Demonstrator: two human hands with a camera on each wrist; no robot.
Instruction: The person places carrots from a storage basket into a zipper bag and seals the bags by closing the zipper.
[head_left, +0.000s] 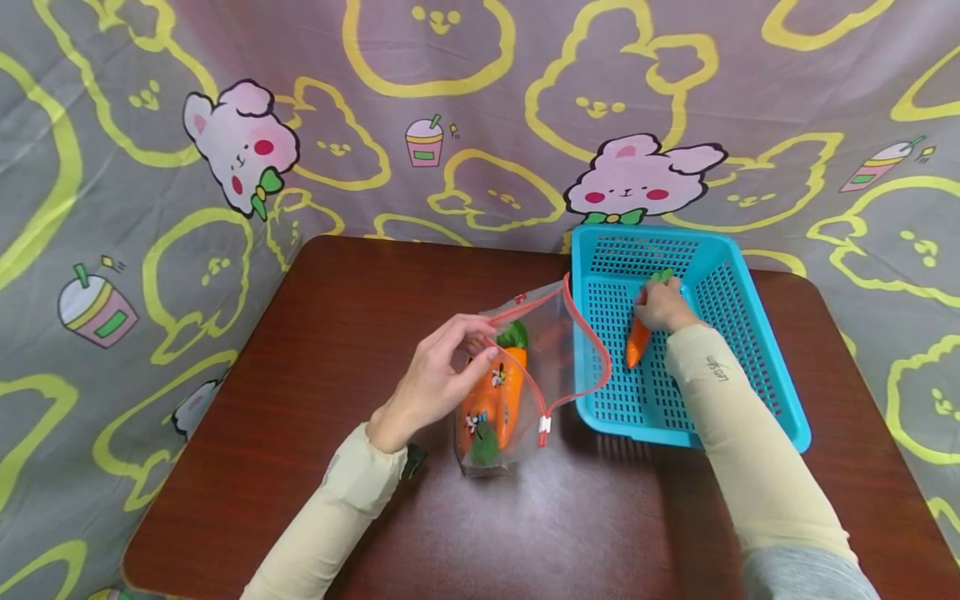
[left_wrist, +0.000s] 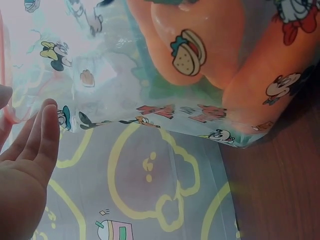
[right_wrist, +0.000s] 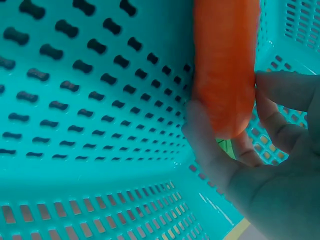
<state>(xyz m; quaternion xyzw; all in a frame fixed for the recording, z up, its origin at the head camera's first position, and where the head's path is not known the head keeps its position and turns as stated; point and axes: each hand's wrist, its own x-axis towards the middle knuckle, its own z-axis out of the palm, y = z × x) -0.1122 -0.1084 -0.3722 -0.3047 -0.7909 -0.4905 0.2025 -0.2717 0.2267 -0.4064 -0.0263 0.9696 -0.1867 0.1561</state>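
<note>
Pinching red-rimmed clear plastic bag [head_left: 553, 354] with left hand [head_left: 429, 377], glossy orange vegetables [head_left: 513, 396] already inside beside it; right hand [head_left: 664, 305] grips green-topped orange carrot [head_left: 638, 342], apparently the last left, in turquoise perforated plastic basket [head_left: 636, 430] around that hand.

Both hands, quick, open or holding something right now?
Left hand: holding the clear bag by its red-edged mouth.
Right hand: holding a carrot inside the blue basket.
</note>
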